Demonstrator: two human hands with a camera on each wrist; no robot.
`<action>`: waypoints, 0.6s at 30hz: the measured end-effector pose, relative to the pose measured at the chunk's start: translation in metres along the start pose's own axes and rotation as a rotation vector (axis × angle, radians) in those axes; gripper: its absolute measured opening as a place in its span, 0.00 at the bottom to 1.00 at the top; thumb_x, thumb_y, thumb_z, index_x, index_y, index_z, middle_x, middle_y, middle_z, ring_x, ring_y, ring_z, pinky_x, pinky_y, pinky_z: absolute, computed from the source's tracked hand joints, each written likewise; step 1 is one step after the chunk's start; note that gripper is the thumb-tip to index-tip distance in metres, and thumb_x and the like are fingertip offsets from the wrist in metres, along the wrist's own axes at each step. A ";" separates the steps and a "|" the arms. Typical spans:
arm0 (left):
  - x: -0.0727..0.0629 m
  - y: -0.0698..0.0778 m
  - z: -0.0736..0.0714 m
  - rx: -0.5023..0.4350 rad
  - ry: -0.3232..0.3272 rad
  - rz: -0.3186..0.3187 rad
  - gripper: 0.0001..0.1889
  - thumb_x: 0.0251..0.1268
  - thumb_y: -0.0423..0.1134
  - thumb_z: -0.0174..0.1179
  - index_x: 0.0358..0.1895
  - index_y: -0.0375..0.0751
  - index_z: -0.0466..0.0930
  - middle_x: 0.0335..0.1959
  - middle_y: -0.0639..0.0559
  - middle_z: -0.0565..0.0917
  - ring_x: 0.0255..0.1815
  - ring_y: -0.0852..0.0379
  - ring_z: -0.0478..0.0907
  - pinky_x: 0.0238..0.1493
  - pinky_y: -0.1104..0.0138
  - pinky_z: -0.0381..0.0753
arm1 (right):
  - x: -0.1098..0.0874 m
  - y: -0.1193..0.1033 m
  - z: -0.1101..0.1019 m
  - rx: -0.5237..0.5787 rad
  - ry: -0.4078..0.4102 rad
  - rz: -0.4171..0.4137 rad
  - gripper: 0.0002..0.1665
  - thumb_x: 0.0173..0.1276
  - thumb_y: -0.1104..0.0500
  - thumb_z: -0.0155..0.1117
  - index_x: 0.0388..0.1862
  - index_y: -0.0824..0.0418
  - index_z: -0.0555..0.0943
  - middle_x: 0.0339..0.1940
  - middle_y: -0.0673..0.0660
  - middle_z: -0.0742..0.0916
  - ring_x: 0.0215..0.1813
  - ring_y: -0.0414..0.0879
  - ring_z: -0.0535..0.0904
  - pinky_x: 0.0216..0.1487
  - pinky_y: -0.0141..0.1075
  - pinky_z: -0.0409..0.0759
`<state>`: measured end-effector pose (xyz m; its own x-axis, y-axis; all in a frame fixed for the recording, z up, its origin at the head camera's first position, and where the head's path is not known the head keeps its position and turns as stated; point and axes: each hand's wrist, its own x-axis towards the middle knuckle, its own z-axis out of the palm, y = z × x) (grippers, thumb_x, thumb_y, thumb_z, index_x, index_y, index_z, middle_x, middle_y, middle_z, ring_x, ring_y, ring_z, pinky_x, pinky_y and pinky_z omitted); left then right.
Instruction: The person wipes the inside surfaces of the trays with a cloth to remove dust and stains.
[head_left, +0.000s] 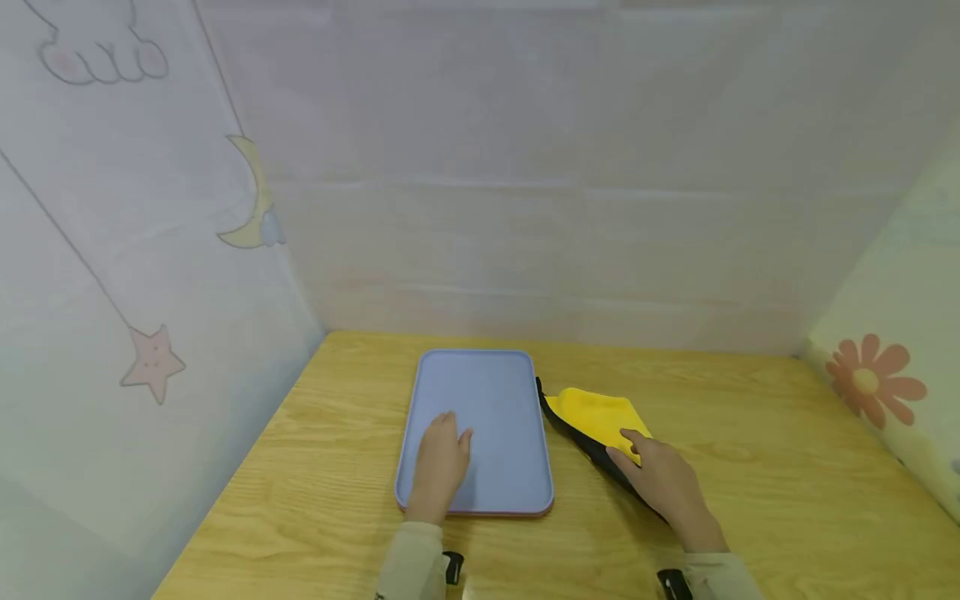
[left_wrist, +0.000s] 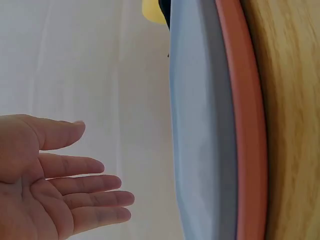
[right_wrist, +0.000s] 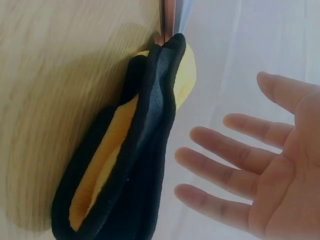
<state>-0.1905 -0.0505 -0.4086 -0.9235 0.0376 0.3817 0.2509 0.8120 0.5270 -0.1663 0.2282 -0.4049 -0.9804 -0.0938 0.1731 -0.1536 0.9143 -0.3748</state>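
A light blue tray (head_left: 495, 417) lies on the table, stacked on a reddish tray (left_wrist: 250, 125) whose rim shows beneath it in the left wrist view. My left hand (head_left: 440, 462) is over the blue tray's left part, fingers extended and holding nothing. To the right of the trays is a soft yellow fabric piece with black edging (head_left: 596, 414). In the right wrist view its black side faces up close, with a yellow-orange lining (right_wrist: 107, 165) in a long opening. My right hand (head_left: 663, 483) hovers beside it, fingers spread and palm bare.
The wooden table (head_left: 300, 467) reaches back to a pale cloth wall (head_left: 525, 208). Printed side walls stand to the left and right, one with a flower (head_left: 866, 382). Dark bands (head_left: 452, 568) sit at both sleeves.
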 end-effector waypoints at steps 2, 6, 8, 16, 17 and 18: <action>-0.001 -0.004 0.000 -0.003 -0.011 -0.027 0.18 0.55 0.30 0.60 0.44 0.16 0.71 0.41 0.28 0.75 0.44 0.36 0.73 0.46 0.55 0.73 | -0.001 0.002 0.001 0.007 0.033 -0.010 0.27 0.62 0.51 0.59 0.51 0.73 0.73 0.37 0.68 0.81 0.36 0.59 0.78 0.30 0.48 0.76; -0.003 -0.014 0.001 0.019 -0.016 -0.079 0.19 0.54 0.30 0.61 0.44 0.15 0.70 0.43 0.26 0.74 0.47 0.34 0.71 0.48 0.53 0.71 | -0.002 0.005 0.004 -0.005 0.089 -0.037 0.25 0.60 0.53 0.61 0.48 0.73 0.75 0.38 0.69 0.80 0.38 0.61 0.76 0.32 0.49 0.76; -0.003 -0.020 0.002 0.035 -0.027 -0.117 0.21 0.54 0.31 0.61 0.46 0.14 0.69 0.46 0.24 0.71 0.50 0.33 0.68 0.50 0.52 0.69 | -0.002 0.006 0.005 -0.018 0.109 -0.049 0.25 0.60 0.54 0.62 0.46 0.73 0.76 0.38 0.69 0.80 0.39 0.62 0.76 0.33 0.50 0.76; -0.007 -0.040 0.004 0.016 0.012 -0.227 0.29 0.52 0.31 0.62 0.50 0.10 0.61 0.50 0.21 0.64 0.53 0.27 0.61 0.54 0.48 0.63 | -0.002 0.013 0.012 -0.061 0.147 -0.071 0.25 0.57 0.53 0.65 0.45 0.73 0.76 0.39 0.70 0.79 0.40 0.63 0.74 0.31 0.50 0.75; -0.007 -0.042 0.005 0.021 0.022 -0.232 0.29 0.51 0.31 0.62 0.50 0.10 0.61 0.49 0.21 0.65 0.52 0.28 0.62 0.52 0.48 0.64 | -0.002 0.013 0.012 -0.058 0.146 -0.070 0.26 0.57 0.53 0.65 0.46 0.73 0.76 0.40 0.70 0.78 0.40 0.64 0.74 0.31 0.51 0.75; -0.008 -0.044 0.005 0.028 0.025 -0.240 0.29 0.51 0.31 0.62 0.49 0.10 0.61 0.48 0.21 0.66 0.51 0.28 0.63 0.52 0.48 0.65 | -0.002 0.013 0.012 -0.055 0.143 -0.070 0.27 0.57 0.53 0.65 0.46 0.73 0.76 0.41 0.71 0.78 0.41 0.64 0.74 0.31 0.51 0.75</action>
<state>-0.1953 -0.0835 -0.4388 -0.9482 -0.1721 0.2671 0.0170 0.8121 0.5833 -0.1675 0.2359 -0.4214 -0.9394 -0.1042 0.3266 -0.2099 0.9280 -0.3079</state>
